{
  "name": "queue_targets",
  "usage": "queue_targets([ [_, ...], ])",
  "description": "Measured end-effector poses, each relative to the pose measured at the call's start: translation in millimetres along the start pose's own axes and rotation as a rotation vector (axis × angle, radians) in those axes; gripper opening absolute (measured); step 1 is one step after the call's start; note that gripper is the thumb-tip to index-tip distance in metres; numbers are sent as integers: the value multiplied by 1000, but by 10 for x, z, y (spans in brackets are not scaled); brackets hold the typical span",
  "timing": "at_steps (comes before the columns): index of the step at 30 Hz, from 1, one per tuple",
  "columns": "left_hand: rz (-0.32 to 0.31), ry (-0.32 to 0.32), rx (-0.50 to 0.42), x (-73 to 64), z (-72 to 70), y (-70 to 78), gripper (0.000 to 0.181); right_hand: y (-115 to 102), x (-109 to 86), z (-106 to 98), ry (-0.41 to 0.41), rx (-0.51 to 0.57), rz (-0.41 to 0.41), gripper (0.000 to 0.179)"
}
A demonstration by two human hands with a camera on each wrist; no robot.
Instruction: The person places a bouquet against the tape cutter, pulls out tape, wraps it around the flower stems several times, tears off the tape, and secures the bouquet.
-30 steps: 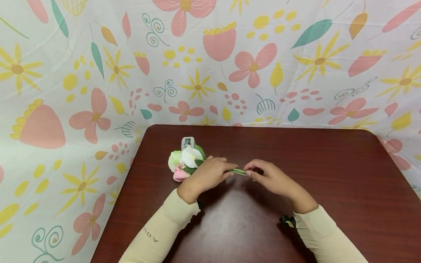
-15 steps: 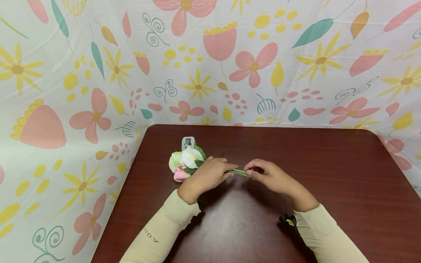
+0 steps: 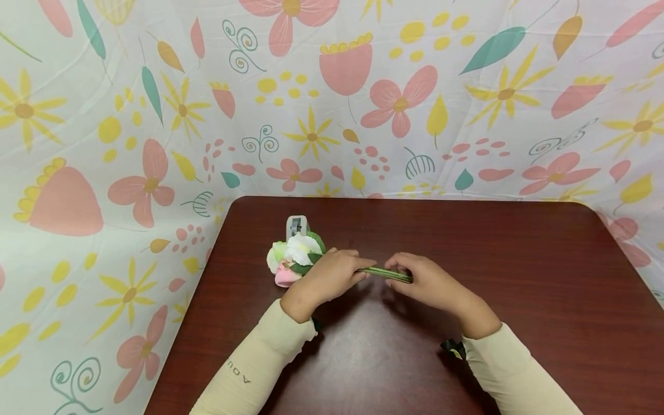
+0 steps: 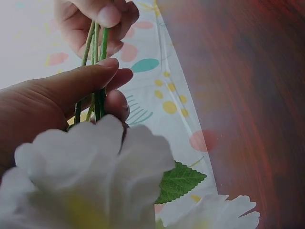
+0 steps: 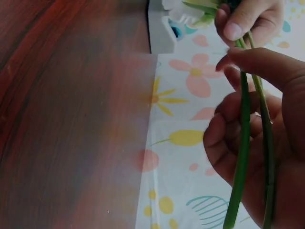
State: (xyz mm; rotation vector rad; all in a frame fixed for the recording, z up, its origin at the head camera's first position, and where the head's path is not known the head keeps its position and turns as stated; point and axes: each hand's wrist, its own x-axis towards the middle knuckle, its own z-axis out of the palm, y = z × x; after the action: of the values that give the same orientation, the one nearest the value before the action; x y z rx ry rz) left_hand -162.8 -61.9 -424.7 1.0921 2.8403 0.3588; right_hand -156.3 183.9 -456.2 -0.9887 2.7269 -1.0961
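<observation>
My left hand [image 3: 332, 274] grips a small bunch of artificial flowers by the green stems, just behind the blossoms. The white flower [image 3: 302, 248], a pink flower [image 3: 286, 275] and a pale green flower [image 3: 276, 256] point left in the head view. Bare stems [image 3: 391, 274] run rightward to my right hand [image 3: 436, 282], whose thumb lies across them with the fingers curled beneath. In the right wrist view the stems [image 5: 244, 124] pass under that thumb and out along the palm. A large white blossom [image 4: 90, 176] hides part of my left hand in its wrist view.
A grey-white tape dispenser [image 3: 296, 223], partly hidden, stands just behind the blossoms on the dark red-brown table [image 3: 493, 242]. A flower-patterned cloth [image 3: 332, 127] hangs behind the table and along its left side.
My right hand has shifted its hold, so the stem ends now show farther along, over the palm. My left hand and the blossoms have hardly moved.
</observation>
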Motion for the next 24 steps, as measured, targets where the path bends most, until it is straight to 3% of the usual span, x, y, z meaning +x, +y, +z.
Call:
queue_targets([
  [7,1,7,-17,-5,-8,-23,33,-6,-22,25,142,-147,-114,22],
  [14,6,0,-7,-8,-20,-33,34,-43,-40,76,179,-360,-191,25],
  [20,10,-3,-21,-6,-27,-39,27,-63,-47,147,151,-418,-170,23],
  [24,8,-16,-81,-9,-50,-42,19,-75,-48,176,132,-416,-126,21],
])
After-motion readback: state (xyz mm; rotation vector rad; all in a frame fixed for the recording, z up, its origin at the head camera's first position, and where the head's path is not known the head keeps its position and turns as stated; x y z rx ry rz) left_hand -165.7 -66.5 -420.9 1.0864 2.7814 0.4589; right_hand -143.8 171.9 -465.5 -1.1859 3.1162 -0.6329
